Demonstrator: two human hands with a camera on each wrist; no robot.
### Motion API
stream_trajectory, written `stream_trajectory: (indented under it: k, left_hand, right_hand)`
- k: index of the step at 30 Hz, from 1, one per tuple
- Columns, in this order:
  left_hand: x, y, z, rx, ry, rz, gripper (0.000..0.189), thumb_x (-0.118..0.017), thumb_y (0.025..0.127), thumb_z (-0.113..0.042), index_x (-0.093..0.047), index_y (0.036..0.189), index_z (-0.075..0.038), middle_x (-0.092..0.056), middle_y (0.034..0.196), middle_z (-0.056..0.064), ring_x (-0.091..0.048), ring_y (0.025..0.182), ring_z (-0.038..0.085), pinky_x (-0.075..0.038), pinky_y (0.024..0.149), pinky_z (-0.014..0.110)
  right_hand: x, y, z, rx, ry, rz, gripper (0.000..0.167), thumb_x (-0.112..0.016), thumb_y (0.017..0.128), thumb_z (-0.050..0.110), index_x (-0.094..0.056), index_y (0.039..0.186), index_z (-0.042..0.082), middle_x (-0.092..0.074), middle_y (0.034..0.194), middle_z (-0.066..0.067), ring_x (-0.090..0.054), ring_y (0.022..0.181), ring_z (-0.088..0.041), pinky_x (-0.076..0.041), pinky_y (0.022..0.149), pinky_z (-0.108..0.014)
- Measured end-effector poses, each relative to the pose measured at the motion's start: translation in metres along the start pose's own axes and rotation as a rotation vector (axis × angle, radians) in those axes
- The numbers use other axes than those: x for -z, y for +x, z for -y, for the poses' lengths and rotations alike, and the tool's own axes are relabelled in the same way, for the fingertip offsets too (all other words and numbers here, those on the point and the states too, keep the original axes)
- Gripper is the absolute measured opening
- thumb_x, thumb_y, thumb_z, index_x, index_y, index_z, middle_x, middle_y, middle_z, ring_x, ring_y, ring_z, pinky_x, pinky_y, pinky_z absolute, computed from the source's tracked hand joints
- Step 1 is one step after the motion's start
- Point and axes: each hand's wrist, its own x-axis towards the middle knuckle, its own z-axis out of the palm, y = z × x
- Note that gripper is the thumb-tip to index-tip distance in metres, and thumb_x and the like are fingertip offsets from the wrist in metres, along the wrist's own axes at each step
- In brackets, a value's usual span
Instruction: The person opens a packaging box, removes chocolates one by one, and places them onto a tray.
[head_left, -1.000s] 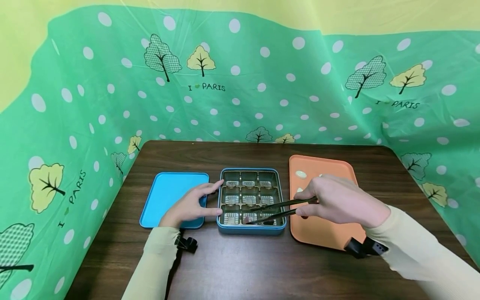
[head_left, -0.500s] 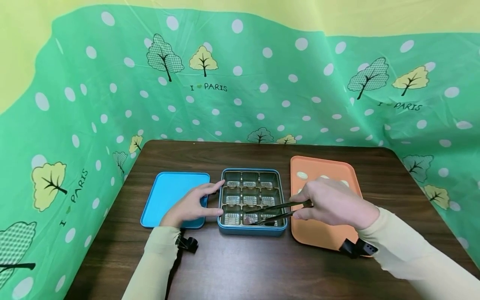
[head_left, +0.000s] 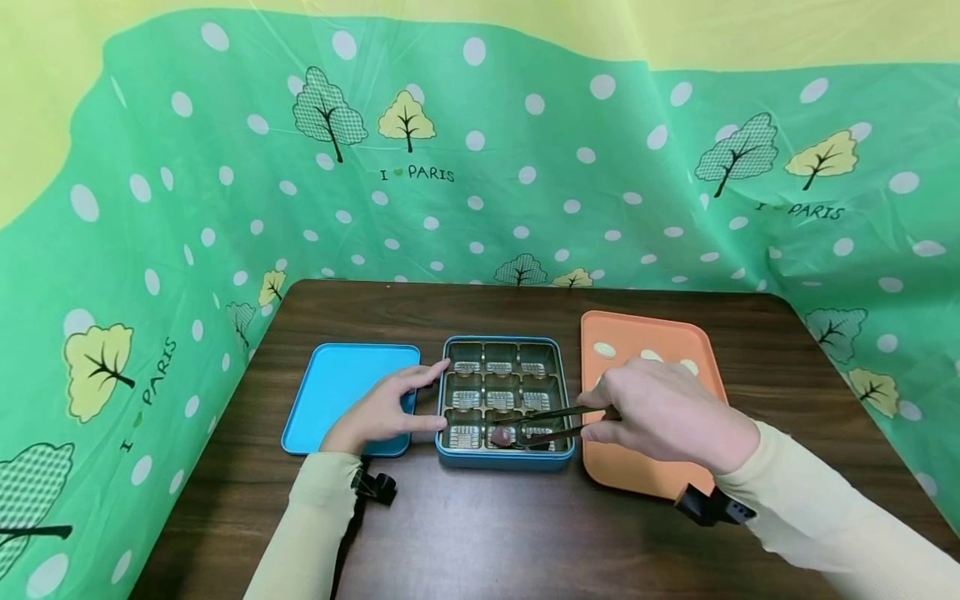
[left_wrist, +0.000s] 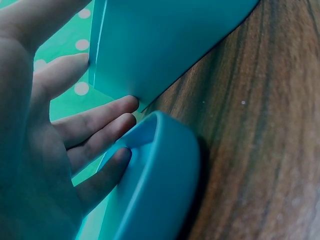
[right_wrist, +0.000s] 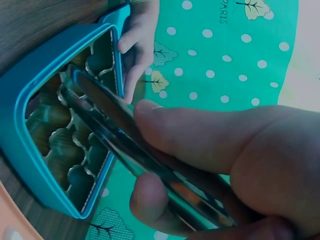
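A blue box (head_left: 504, 460) with a dark insert of small compartments stands mid-table. In the head view, my left hand (head_left: 386, 408) touches its left side with thumb and fingertips, the fingers fairly straight. My right hand (head_left: 663, 408) holds dark metal tongs (head_left: 558, 412) between thumb and fingers, reaching over the box from the right. The arms of the tongs stand apart, their tips down in the front middle compartment. A small reddish-brown roundish piece (head_left: 502, 436) lies there by the tips; whether they touch it I cannot tell. The right wrist view shows the tongs (right_wrist: 120, 125) inside the box's insert.
Left of the box lies a flat blue lid (head_left: 337, 392), partly under my left hand. An orange tray (head_left: 637, 471) on the right carries several pale oval pieces (head_left: 604, 350), some behind my right hand. A green dotted cloth (head_left: 450, 200) hangs behind the brown table (head_left: 465, 533).
My right hand has moved slightly left with the tongs. The reddish-brown piece shows more plainly between the tips now. My left hand has stayed at the box's side.
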Motion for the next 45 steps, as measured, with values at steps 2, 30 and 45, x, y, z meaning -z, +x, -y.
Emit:
stream_trajectory:
  k: [2, 30, 45]
  left_hand:
    - [0.000, 0.000, 0.000, -0.004, 0.002, -0.002, 0.089, -0.085, 0.086, -0.049, -0.041, 0.162, -0.038, -0.041, 0.165, 0.015, -0.036, 0.152, 0.040, -0.036, 0.116, 0.066]
    - [0.001, -0.001, -0.003, 0.006, 0.005, -0.002, 0.088, -0.085, 0.087, -0.050, -0.041, 0.162, -0.038, -0.039, 0.166, 0.017, -0.034, 0.153, 0.043, -0.035, 0.115, 0.069]
    - [0.000, -0.001, -0.004, 0.002, 0.002, -0.002, 0.088, -0.085, 0.088, -0.043, -0.040, 0.163, -0.036, -0.039, 0.165, 0.018, -0.033, 0.153, 0.043, -0.033, 0.116, 0.070]
  right_hand:
    - [0.000, 0.001, 0.003, 0.014, -0.020, -0.001, 0.014, -0.089, 0.085, 0.034, -0.086, 0.098, 0.028, -0.080, 0.101, 0.013, -0.043, 0.048, -0.001, -0.027, 0.046, -0.025]
    - [-0.008, -0.015, -0.012, -0.047, 0.099, -0.031, 0.017, -0.083, 0.092, 0.033, -0.085, 0.108, 0.031, -0.079, 0.104, 0.014, -0.065, 0.068, 0.000, -0.040, 0.064, -0.033]
    - [-0.001, -0.046, -0.034, -0.049, 0.241, -0.089, 0.021, -0.077, 0.096, 0.042, -0.084, 0.113, 0.031, -0.080, 0.109, 0.009, -0.066, 0.071, 0.003, -0.044, 0.053, -0.023]
